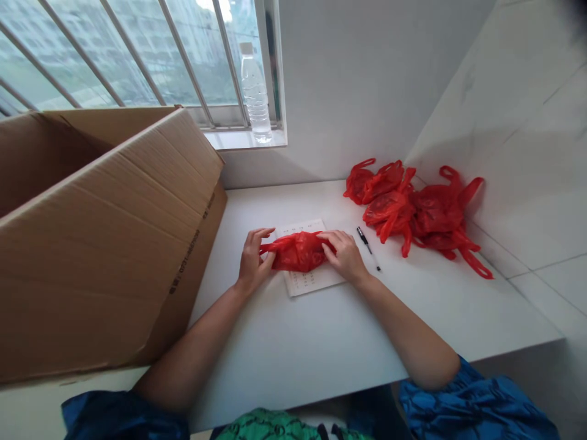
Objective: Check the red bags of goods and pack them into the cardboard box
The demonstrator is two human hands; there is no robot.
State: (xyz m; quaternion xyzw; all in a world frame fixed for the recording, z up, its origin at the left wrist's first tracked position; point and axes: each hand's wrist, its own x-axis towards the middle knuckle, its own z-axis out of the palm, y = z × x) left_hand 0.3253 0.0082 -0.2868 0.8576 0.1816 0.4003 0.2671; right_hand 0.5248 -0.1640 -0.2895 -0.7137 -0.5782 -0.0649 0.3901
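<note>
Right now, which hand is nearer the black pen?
Right. The right hand lies just beside the pen; the left hand is farther away, beyond the red plastic bag both hands hold.

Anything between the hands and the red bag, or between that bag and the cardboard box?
Nothing visible: the left hand and right hand grip the red plastic bag directly, and no object lies between it and the cardboard box.

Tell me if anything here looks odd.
Nothing looks damaged or spilled. The one untidy spot is the heap of red plastic bags, tangled in the corner of the white counter with handles sprawling. The left hand and right hand hold another red bag over a printed sheet.
</note>
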